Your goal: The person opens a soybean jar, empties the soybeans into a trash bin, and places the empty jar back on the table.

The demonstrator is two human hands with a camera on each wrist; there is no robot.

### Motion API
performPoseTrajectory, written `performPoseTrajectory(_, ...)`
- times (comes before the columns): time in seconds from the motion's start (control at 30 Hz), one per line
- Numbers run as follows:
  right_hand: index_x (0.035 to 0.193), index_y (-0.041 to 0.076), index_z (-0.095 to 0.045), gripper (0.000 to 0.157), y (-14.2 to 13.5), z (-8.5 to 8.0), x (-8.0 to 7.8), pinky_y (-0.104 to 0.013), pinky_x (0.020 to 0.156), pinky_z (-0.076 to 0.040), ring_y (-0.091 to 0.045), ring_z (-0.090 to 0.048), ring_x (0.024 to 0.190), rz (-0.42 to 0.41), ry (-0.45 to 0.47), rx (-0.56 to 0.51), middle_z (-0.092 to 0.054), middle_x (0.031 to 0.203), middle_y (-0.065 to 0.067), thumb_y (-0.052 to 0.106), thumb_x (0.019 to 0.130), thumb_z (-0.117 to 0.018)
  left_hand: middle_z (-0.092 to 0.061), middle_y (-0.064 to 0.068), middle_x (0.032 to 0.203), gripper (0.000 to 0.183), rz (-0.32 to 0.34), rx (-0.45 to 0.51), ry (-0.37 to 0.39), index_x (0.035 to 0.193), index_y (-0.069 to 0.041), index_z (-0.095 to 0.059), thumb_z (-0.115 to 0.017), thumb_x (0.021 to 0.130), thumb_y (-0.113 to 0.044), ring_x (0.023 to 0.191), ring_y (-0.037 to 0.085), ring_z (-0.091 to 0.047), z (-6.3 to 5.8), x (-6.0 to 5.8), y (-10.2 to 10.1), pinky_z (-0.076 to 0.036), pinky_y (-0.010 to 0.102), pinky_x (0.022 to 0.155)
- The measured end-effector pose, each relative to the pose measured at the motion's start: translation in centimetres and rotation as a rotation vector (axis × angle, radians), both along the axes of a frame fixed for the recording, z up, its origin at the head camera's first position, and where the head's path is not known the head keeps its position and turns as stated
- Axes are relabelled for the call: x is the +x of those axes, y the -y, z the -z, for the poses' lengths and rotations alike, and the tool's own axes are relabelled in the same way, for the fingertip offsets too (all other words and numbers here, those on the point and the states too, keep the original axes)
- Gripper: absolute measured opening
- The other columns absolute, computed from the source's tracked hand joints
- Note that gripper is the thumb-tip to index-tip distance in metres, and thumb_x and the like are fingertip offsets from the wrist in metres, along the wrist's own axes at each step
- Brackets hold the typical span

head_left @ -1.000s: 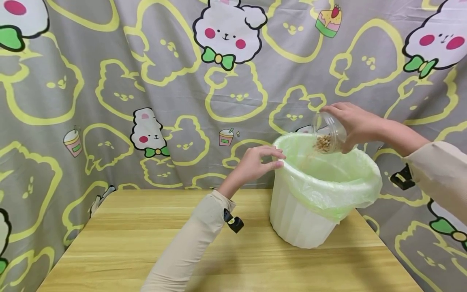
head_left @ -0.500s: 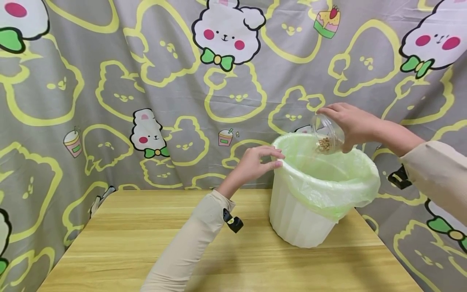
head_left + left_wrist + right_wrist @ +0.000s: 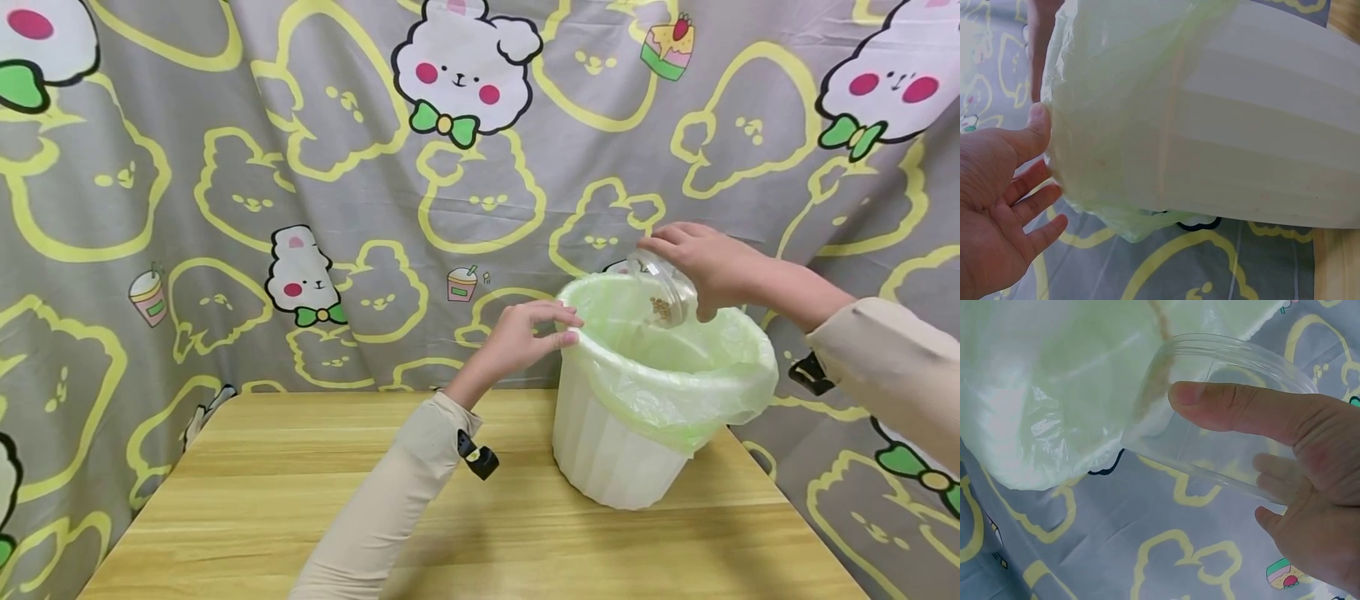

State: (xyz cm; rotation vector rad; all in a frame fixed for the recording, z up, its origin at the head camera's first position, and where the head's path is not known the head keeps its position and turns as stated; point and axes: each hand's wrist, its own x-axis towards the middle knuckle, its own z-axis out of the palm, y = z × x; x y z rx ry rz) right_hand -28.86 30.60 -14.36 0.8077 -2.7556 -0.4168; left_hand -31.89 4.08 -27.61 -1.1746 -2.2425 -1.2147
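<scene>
A white ribbed trash can (image 3: 622, 442) stands on the table, lined with a pale green plastic bag (image 3: 675, 408) folded over its rim. My left hand (image 3: 525, 333) touches the rim on its left side; in the left wrist view the thumb and loosely extended fingertips (image 3: 1054, 225) rest at the bag-covered edge. Above the opening, my right hand (image 3: 712, 267) grips a clear plastic jar (image 3: 678, 292), tipped mouth-down toward the bag. A small heap of tan grains (image 3: 661, 308) shows in the jar. In the right wrist view a thin tan stream (image 3: 1161, 322) falls from its mouth.
The wood-grain table (image 3: 300, 475) runs under the can, which stands near its far right side. A grey curtain (image 3: 360, 208) with rabbit prints hangs right behind the table. Black straps (image 3: 478, 455) sit on both wrists.
My right hand has moved slightly left and tilted the jar further down. The heap of grains in it has shrunk. My left hand stays at the rim.
</scene>
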Motion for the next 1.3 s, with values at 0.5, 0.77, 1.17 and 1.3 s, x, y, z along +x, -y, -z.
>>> performPoseTrajectory(0.5, 0.138, 0.003, -0.038, 0.107, 1.0, 0.8, -0.3, -0.056, 0.106, -0.027, -0.043, -0.034, 0.125, -0.056, -0.035, 0.099, -0.042, 0.132, -0.02, -0.018, 0.04, -0.075, -0.067, -0.005, 0.117, 0.023, -0.007, 0.012, 0.023, 0.103, -0.02, -0.073, -0.071, 0.083, -0.03, 0.121, 0.007, -0.053, 0.1, -0.1, 0.2, -0.039, 0.022, 0.104)
performPoseTrajectory(0.77, 0.141, 0.004, -0.034, 0.118, 0.9, 0.2, -0.4, -0.058, 0.101, -0.034, -0.042, -0.033, 0.126, -0.061, -0.013, -0.001, -0.039, 0.135, -0.021, -0.009, 0.036, -0.085, -0.066, -0.005, 0.119, 0.024, -0.007, 0.006, 0.032, 0.104, -0.02, -0.073, -0.07, 0.083, -0.032, 0.122, 0.007, -0.052, 0.2, -0.1, 0.3, -0.039, 0.023, 0.104)
performPoseTrajectory(1.17, 0.143, 0.005, -0.029, 0.124, -0.4, -0.2, 0.0, -0.061, 0.093, -0.039, -0.043, -0.029, 0.127, -0.012, 0.039, -0.059, -0.034, 0.139, -0.022, -0.001, 0.037, -0.091, -0.066, -0.005, 0.119, 0.024, -0.009, 0.013, 0.011, 0.104, -0.02, -0.073, -0.07, 0.084, -0.032, 0.122, 0.008, -0.052, 0.2, -0.2, 0.2, -0.039, 0.022, 0.104)
performPoseTrajectory(1.3, 0.142, 0.004, -0.03, 0.123, -0.6, -0.2, 0.0, -0.059, 0.09, -0.042, -0.042, -0.03, 0.127, -0.023, 0.046, -0.09, -0.034, 0.138, -0.021, 0.002, 0.036, -0.092, -0.065, -0.006, 0.12, 0.025, -0.005, -0.002, 0.019, 0.105, -0.022, -0.072, -0.069, 0.084, -0.033, 0.123, 0.007, -0.051, 0.1, -0.2, 0.1, -0.038, 0.022, 0.105)
